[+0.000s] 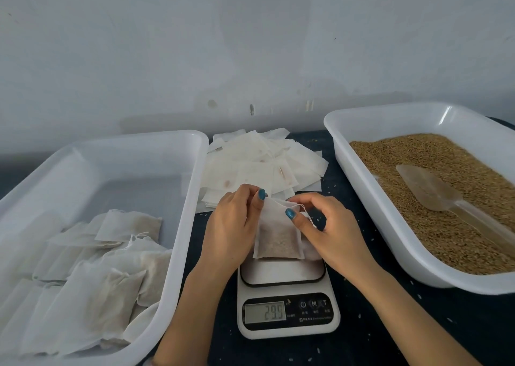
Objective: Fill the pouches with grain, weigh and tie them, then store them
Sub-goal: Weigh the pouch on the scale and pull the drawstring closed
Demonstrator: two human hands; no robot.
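A white pouch [278, 237] half full of grain stands on the digital scale [287, 307], whose display reads 29.5. My left hand [231, 226] pinches the pouch's top left corner. My right hand [326, 226] pinches the top right corner, where the drawstring loops out. Both hands hold the pouch upright over the scale's platform. Grain [446, 193] fills the white tray [362, 176] on the right, with a clear plastic scoop [434, 193] lying on it.
A white tray [184, 226] on the left holds several filled, tied pouches [92, 276]. A heap of empty flat pouches [262, 165] lies behind the scale. Loose grains dot the dark tablecloth [390, 324]. A pale wall stands close behind.
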